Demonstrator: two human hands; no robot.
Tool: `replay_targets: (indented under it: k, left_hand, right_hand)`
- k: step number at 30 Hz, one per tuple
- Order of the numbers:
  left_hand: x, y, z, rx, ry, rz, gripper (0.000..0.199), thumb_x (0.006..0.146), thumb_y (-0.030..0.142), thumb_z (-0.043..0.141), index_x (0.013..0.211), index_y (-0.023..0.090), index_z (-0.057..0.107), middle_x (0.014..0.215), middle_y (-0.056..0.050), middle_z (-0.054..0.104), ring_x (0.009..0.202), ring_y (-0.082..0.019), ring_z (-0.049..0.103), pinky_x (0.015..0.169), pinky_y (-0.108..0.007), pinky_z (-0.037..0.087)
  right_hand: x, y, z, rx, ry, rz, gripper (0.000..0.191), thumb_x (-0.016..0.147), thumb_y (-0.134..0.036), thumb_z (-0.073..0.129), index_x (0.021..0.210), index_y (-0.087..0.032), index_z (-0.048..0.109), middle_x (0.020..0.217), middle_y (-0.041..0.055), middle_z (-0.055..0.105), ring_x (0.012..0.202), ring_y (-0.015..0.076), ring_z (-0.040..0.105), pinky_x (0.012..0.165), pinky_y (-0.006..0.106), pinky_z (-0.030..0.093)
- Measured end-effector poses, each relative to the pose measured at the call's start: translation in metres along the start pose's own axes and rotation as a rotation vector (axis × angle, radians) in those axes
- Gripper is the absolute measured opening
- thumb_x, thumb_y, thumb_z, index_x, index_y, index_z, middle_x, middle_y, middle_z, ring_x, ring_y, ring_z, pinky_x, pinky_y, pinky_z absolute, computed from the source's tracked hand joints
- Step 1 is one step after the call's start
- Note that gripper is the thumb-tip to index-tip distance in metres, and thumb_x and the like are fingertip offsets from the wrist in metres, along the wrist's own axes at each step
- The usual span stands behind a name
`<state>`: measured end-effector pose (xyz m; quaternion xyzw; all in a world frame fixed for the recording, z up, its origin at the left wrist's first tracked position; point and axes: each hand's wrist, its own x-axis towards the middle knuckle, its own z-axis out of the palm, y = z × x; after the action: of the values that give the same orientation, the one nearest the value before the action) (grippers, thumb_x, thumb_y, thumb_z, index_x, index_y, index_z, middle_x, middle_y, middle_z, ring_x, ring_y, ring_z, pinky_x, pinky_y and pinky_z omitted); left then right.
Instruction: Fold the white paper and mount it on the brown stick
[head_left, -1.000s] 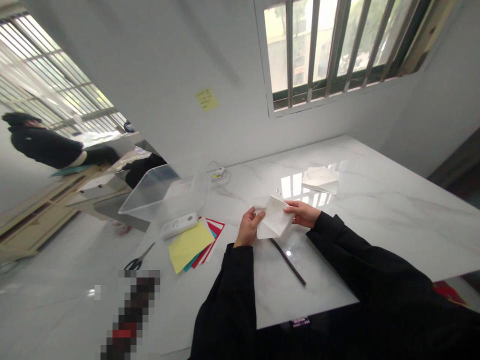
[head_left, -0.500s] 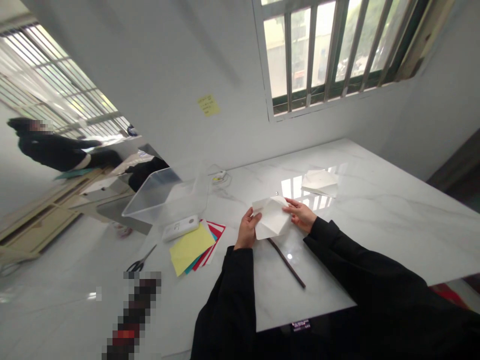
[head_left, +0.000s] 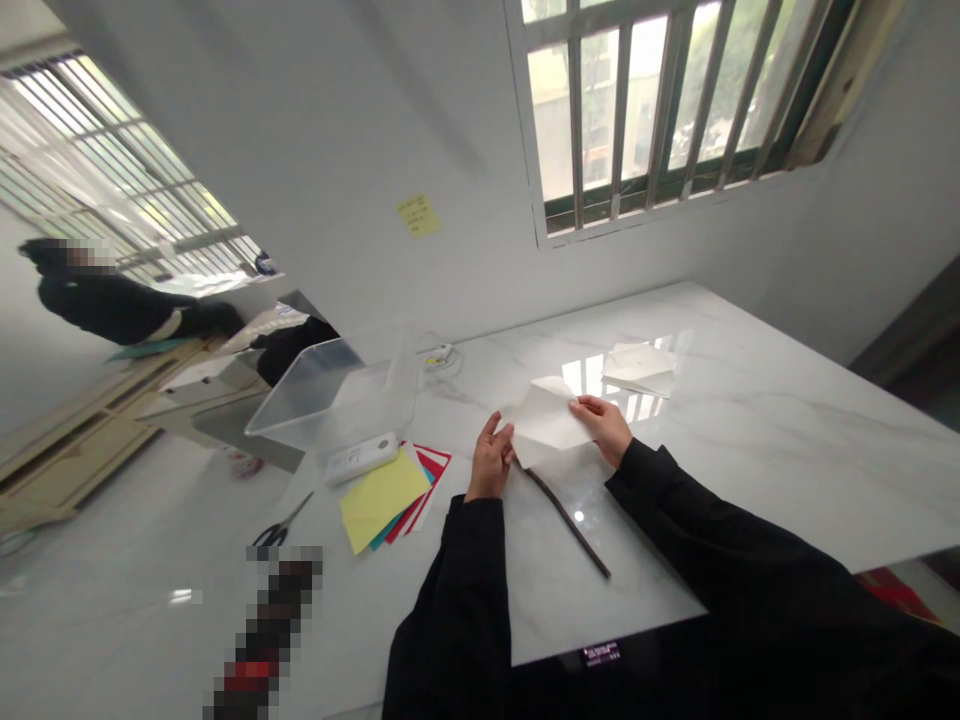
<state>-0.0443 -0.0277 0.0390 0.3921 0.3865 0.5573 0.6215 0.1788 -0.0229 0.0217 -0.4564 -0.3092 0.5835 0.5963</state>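
Note:
A creased sheet of white paper (head_left: 553, 422) is held up over the table between both of my hands. My left hand (head_left: 491, 460) is closed at its left corner, thumb and fingers together at the edge. On the opposite side, my right hand (head_left: 606, 430) pinches the right edge between thumb and fingers. A thin dark stick (head_left: 571, 526) lies on the table just below the paper, its far end close to my left hand.
Left of my arm lie yellow, teal and red sheets (head_left: 384, 497), a white box-shaped device (head_left: 363, 460), scissors (head_left: 279, 530) and a clear plastic bin (head_left: 300, 395). Folded white papers (head_left: 639, 368) rest farther back right. A person (head_left: 105, 295) sits at the far left.
The white paper has turned and tilted in my hands, with its left part narrowing to a corner. My left hand has shifted slightly left, and more of the stick shows.

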Motion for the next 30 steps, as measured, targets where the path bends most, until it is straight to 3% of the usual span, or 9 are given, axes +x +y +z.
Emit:
replay_targets:
  k: [3, 7, 9, 13, 16, 20, 22, 25, 30]
  left_hand:
    - [0.001, 0.001, -0.004, -0.009, -0.025, 0.013, 0.065, 0.078, 0.045, 0.086, 0.135, 0.02, 0.064, 0.051, 0.015, 0.027, 0.041, -0.004, 0.026, 0.049, -0.02, 0.032]
    - [0.003, -0.001, -0.006, -0.01, -0.018, 0.026, 0.062, 0.078, 0.043, 0.086, 0.13, 0.019, 0.065, 0.053, 0.014, 0.025, 0.042, -0.004, 0.024, 0.049, -0.021, 0.028]
    - [0.004, -0.003, -0.006, -0.004, -0.02, 0.028, 0.06, 0.077, 0.043, 0.085, 0.129, 0.018, 0.066, 0.053, 0.014, 0.024, 0.043, -0.004, 0.024, 0.049, -0.021, 0.028]
    - [0.004, -0.005, -0.006, -0.017, -0.019, 0.038, 0.059, 0.077, 0.043, 0.085, 0.127, 0.017, 0.066, 0.054, 0.014, 0.024, 0.043, -0.004, 0.023, 0.048, -0.021, 0.026]
    - [0.004, -0.005, -0.007, -0.019, -0.019, 0.05, 0.058, 0.077, 0.042, 0.084, 0.126, 0.016, 0.066, 0.054, 0.014, 0.026, 0.043, -0.004, 0.023, 0.048, -0.021, 0.025]
    - [0.005, -0.006, -0.006, 0.022, -0.014, 0.053, 0.053, 0.078, 0.041, 0.083, 0.122, 0.016, 0.068, 0.052, 0.014, 0.025, 0.042, -0.004, 0.024, 0.048, -0.021, 0.026]
    - [0.005, -0.006, -0.005, 0.032, -0.011, 0.052, 0.05, 0.078, 0.041, 0.083, 0.119, 0.016, 0.069, 0.052, 0.014, 0.025, 0.042, -0.004, 0.025, 0.049, -0.021, 0.027]
    - [0.007, -0.006, -0.004, 0.014, -0.011, 0.062, 0.046, 0.078, 0.039, 0.082, 0.115, 0.016, 0.07, 0.051, 0.014, 0.025, 0.042, -0.004, 0.024, 0.049, -0.022, 0.028]
    - [0.01, -0.01, -0.001, 0.0, -0.009, 0.08, 0.042, 0.077, 0.038, 0.08, 0.111, 0.016, 0.071, 0.051, 0.014, 0.025, 0.042, -0.005, 0.022, 0.049, -0.022, 0.026]
  right_hand:
    - [0.025, -0.022, -0.031, -0.163, 0.113, -0.17, 0.057, 0.063, -0.065, 0.088, 0.094, -0.019, 0.073, 0.081, 0.0026, 0.076, 0.07, 0.0181, 0.066, 0.063, 0.028, 0.054]
    - [0.076, -0.058, -0.1, -0.476, 0.385, -0.322, 0.053, 0.07, -0.06, 0.079, 0.096, -0.014, 0.076, 0.077, 0.0056, 0.074, 0.07, 0.021, 0.065, 0.066, 0.032, 0.053]
    - [0.098, -0.07, -0.134, -0.693, 0.578, -0.323, 0.04, 0.073, -0.049, 0.077, 0.094, -0.014, 0.077, 0.077, 0.0076, 0.073, 0.076, 0.0243, 0.067, 0.078, 0.037, 0.055]
    - [0.115, -0.075, -0.175, -1.028, 0.656, -0.296, 0.034, 0.077, -0.035, 0.072, 0.105, -0.016, 0.076, 0.088, 0.0114, 0.074, 0.088, 0.0294, 0.067, 0.095, 0.046, 0.051]
    - [0.11, -0.067, -0.181, -1.141, 0.671, -0.431, 0.044, 0.082, -0.031, 0.066, 0.121, -0.012, 0.071, 0.109, 0.0189, 0.072, 0.103, 0.0312, 0.064, 0.102, 0.046, 0.047]
    - [0.095, -0.059, -0.167, -1.286, 0.593, -0.747, 0.04, 0.088, -0.031, 0.06, 0.121, -0.013, 0.073, 0.13, 0.0214, 0.066, 0.124, 0.0343, 0.057, 0.111, 0.05, 0.039]
    - [0.089, -0.056, -0.157, -1.36, 0.429, -0.76, 0.033, 0.089, -0.032, 0.06, 0.114, -0.017, 0.076, 0.126, 0.0168, 0.069, 0.122, 0.0332, 0.058, 0.109, 0.048, 0.041]
    - [0.085, -0.056, -0.15, -1.414, 0.197, -0.615, 0.027, 0.087, -0.031, 0.06, 0.101, -0.018, 0.079, 0.106, 0.0134, 0.076, 0.104, 0.0295, 0.064, 0.101, 0.043, 0.048]
    - [0.065, -0.068, -0.141, -1.254, 0.363, -0.801, 0.026, 0.09, -0.027, 0.056, 0.099, -0.018, 0.078, 0.097, 0.0118, 0.077, 0.096, 0.0268, 0.068, 0.104, 0.044, 0.049]
